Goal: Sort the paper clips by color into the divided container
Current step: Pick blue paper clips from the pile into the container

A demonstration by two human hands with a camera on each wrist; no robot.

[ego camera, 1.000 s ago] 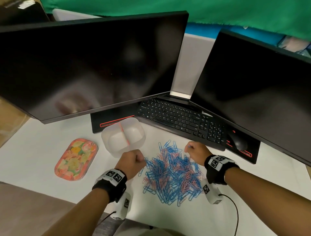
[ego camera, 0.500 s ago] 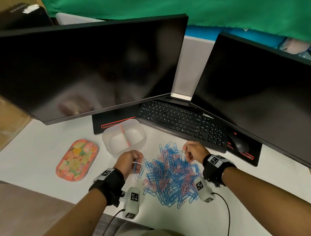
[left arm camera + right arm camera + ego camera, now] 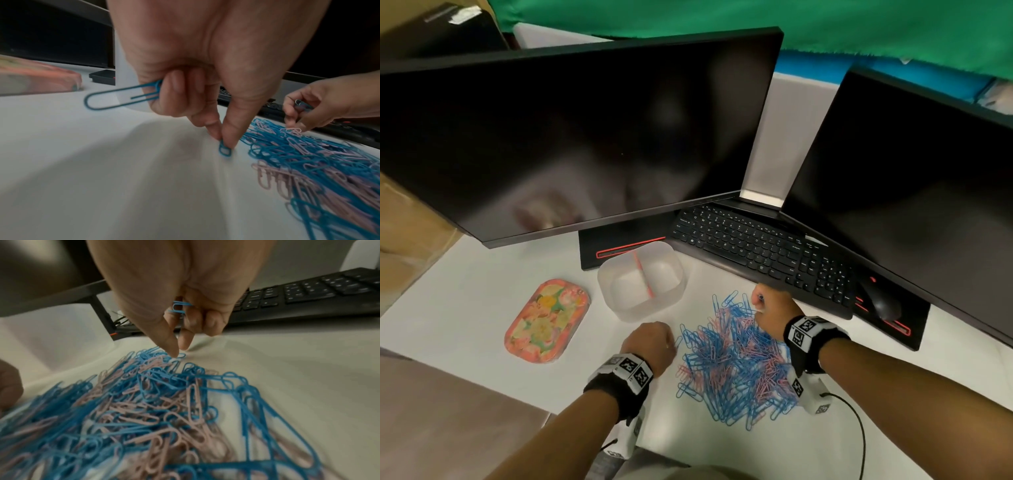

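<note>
Far left on the white table (image 3: 458, 301), a floral oval tray (image 3: 548, 320) is lying flat, well apart from the work. Just right of it the clear divided container (image 3: 619, 310) is sitting in front of the left monitor (image 3: 571, 137), a pink strip marking its partition; both compartments are looking bare. The left hand (image 3: 650, 346) is hovering below the container at the left edge of the paper clip pile (image 3: 736, 363). Half a second ago it was turned palm-up showing a blue clip; now it is rolled knuckles-up and lowered to the table. In the left wrist view its curled fingers are gripping a blue paper clip (image 3: 121, 95) against the palm, while thumb and forefinger are pinching a second blue clip (image 3: 225, 150) that is touching the table just beside the pile. The pile of mixed blue and pink clips is lying between the two hands, seemingly unchanged. The right hand (image 3: 770, 310) is working at the pile's far right edge, near the keyboard (image 3: 756, 246), roughly where it was earlier. Its curled fingers are holding several blue clips (image 3: 179, 308) in the palm, and its thumb and forefinger are reaching down onto a blue clip at the pile's edge (image 3: 180, 355); whether it is pinched is unclear. A mouse (image 3: 880, 299) is resting below the right monitor (image 3: 914, 178).
</note>
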